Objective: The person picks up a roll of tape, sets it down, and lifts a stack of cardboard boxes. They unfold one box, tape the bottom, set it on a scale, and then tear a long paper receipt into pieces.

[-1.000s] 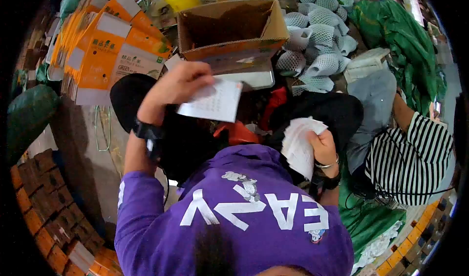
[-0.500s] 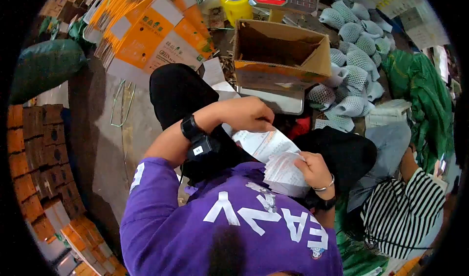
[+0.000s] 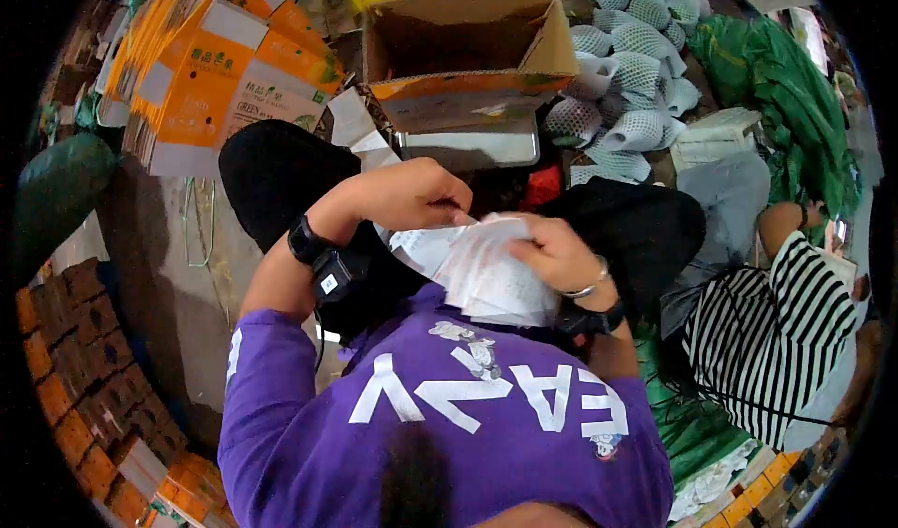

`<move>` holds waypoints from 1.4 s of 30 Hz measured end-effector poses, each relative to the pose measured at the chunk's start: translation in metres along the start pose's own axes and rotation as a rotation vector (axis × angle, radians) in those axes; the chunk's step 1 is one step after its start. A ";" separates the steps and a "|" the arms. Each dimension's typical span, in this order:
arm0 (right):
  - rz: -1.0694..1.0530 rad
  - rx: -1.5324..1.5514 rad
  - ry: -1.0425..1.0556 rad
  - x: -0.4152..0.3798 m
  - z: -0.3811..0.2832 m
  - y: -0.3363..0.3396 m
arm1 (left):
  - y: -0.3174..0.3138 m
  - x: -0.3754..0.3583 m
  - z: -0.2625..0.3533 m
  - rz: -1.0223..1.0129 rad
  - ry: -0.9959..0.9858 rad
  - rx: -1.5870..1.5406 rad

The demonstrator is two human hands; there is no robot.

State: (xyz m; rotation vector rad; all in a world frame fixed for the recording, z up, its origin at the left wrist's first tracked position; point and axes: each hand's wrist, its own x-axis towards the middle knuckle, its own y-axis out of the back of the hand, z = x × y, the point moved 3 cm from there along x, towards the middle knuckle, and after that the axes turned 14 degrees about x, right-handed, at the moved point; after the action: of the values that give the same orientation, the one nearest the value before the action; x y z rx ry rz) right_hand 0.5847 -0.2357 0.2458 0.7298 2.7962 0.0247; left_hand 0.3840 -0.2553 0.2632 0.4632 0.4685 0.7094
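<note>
A fanned stack of white printed papers [image 3: 496, 280] lies low over my lap, in front of the purple shirt. My right hand [image 3: 561, 252], slightly blurred, is closed on the stack's right side with the thumb on top. At the upper left edge of the papers, my left hand [image 3: 412, 196] has its fingers curled, pinching a sheet near the stack's top. An open cardboard box [image 3: 458, 93] stands beyond my hands on a metal scale plate [image 3: 477, 149].
Flattened orange cartons [image 3: 201, 79] lean at the upper left. White foam net sleeves [image 3: 641, 79] are heaped right of the box, beside a green sack [image 3: 776, 88]. A person in a striped top [image 3: 758, 341] sits at the right. Stacked boxes [image 3: 103, 378] line the left.
My right hand has moved left and in over the papers, nearer my left hand. The papers are fanned wider. The whole view has shifted, so the box and cartons appear higher and further left.
</note>
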 end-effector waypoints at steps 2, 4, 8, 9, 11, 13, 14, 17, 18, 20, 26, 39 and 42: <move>-0.005 0.059 -0.132 0.004 0.011 -0.016 | 0.000 -0.002 -0.003 0.002 0.007 0.009; 0.126 0.089 -0.104 -0.003 0.009 -0.025 | -0.006 -0.004 -0.009 0.061 -0.106 0.056; 0.092 0.029 -0.061 0.005 0.029 -0.040 | -0.018 -0.006 -0.015 0.029 -0.152 0.134; -0.033 -0.097 -0.100 0.001 0.038 -0.037 | -0.024 -0.001 -0.016 0.007 -0.159 0.136; 0.004 -0.110 -0.169 -0.001 0.036 -0.032 | -0.024 -0.001 -0.014 0.045 -0.160 0.162; 0.072 -0.201 -0.002 -0.004 0.029 -0.023 | -0.019 -0.001 -0.018 0.085 -0.113 0.175; 0.042 -0.209 0.021 -0.009 0.021 -0.021 | -0.019 -0.002 -0.021 0.092 -0.114 0.166; 0.110 -0.100 -0.061 -0.016 0.016 -0.021 | -0.014 -0.017 -0.031 0.163 -0.111 0.229; 0.040 -0.192 -0.030 -0.021 0.025 -0.017 | -0.010 -0.020 -0.037 0.256 -0.090 0.284; -0.071 -0.338 -0.023 -0.038 0.031 -0.009 | 0.014 -0.038 -0.037 0.376 0.162 0.372; 0.246 0.054 0.127 -0.030 -0.022 -0.001 | -0.026 -0.016 -0.025 0.197 -0.015 0.353; 0.002 -0.146 0.026 -0.022 0.016 -0.017 | -0.011 -0.033 -0.028 0.232 -0.055 0.152; 0.014 -0.260 0.392 -0.008 0.011 -0.026 | -0.018 -0.030 -0.020 0.139 -0.070 0.103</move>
State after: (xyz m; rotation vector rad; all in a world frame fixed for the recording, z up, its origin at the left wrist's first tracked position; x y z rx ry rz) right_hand 0.5815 -0.2631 0.2350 0.7456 3.0631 0.5828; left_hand 0.3618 -0.2836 0.2452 0.6203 0.4111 0.8026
